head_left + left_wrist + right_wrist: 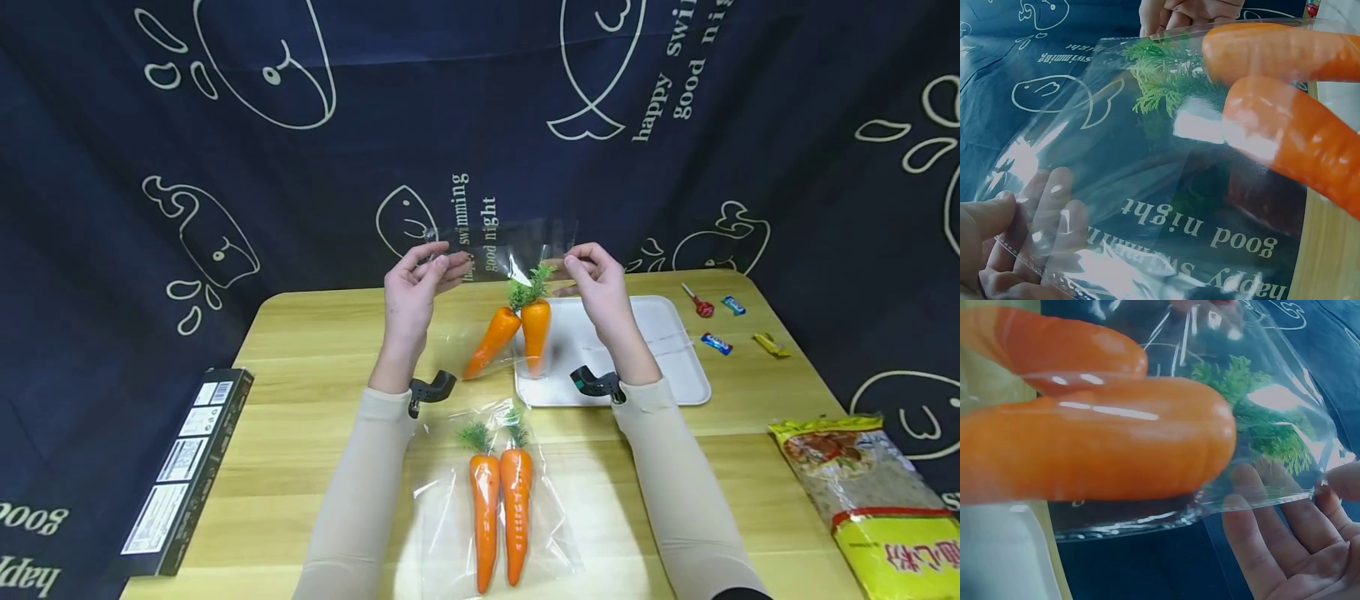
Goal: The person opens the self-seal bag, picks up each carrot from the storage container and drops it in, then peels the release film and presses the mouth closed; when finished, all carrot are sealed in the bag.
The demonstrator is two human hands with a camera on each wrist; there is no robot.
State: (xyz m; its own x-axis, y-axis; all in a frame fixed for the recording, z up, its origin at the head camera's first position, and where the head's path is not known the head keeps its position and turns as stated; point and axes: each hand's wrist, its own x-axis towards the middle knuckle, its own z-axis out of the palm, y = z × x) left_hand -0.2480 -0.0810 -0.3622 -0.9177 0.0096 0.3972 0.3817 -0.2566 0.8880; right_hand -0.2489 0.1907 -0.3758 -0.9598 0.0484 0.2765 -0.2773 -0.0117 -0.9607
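A clear plastic bag (pixel 516 268) hangs upright between the two hands above the table. Two orange carrots (pixel 536 327) with green leafy tops (pixel 537 279) are inside it, the left one leaning. My left hand (pixel 420 287) pinches the bag's left side near its top edge; in the left wrist view the thumb (pixel 988 212) presses the film against the fingers. At the other side, my right hand (pixel 598 287) pinches the film between thumb and fingers, with fingers (pixel 1260 544) spread behind it. A second clear bag (pixel 442 508) with two carrots (pixel 485 517) lies flat between the forearms.
Behind the right hand sits a white tray (pixel 686 375). A lollipop (pixel 702 307) and several small wrapped candies (pixel 717 342) lie to its right. The yellow food packet (pixel 885 533) is at the right front, and a black box (pixel 187 467) lies along the left edge.
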